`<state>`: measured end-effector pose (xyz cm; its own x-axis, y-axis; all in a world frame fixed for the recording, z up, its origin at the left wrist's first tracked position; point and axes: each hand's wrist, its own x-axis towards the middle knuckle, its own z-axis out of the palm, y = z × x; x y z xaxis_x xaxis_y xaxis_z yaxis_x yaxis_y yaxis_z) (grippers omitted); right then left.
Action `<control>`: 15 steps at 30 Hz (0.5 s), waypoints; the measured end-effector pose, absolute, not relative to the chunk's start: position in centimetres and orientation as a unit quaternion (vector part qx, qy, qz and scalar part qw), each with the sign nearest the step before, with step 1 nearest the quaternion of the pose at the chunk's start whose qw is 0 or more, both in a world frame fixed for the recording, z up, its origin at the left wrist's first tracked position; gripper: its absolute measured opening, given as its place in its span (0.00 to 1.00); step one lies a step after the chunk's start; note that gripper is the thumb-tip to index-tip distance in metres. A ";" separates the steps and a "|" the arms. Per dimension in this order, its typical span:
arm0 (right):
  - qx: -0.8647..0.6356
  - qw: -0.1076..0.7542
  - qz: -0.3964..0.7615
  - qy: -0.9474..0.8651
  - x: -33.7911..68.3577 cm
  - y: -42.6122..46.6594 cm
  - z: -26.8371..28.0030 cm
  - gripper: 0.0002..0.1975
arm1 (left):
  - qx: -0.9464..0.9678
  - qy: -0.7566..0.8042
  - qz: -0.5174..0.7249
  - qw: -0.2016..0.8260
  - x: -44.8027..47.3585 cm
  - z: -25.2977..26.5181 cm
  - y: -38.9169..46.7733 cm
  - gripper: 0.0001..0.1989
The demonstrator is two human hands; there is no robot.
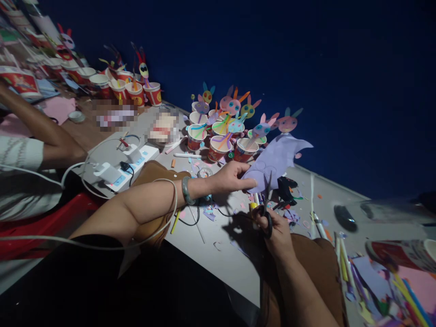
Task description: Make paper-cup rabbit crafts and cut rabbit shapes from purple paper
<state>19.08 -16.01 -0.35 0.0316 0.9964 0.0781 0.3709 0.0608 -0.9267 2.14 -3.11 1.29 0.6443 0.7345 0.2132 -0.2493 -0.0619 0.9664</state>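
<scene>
My left hand, with a bracelet on its wrist, pinches a sheet of purple paper by its lower left edge. Round outlines are drawn on the paper near my fingers. In my right hand is a pair of black-handled scissors, blades pointing up at the paper's lower edge. Whether the blades are biting into the paper I cannot tell. Just behind the paper stand several paper cups with paper rabbit heads on coloured stems.
Paper scraps litter the white table. A power strip with chargers lies at left, and its white cable crosses my left arm. Another person's arm is far left. Markers and paper lie at right, near a computer mouse.
</scene>
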 end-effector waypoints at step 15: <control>-0.590 0.419 0.362 -0.588 18.9 -16.1 0.2 0.25 | 0.627 0.194 0.386 0.648 1.9 1.9 -3.1 0.17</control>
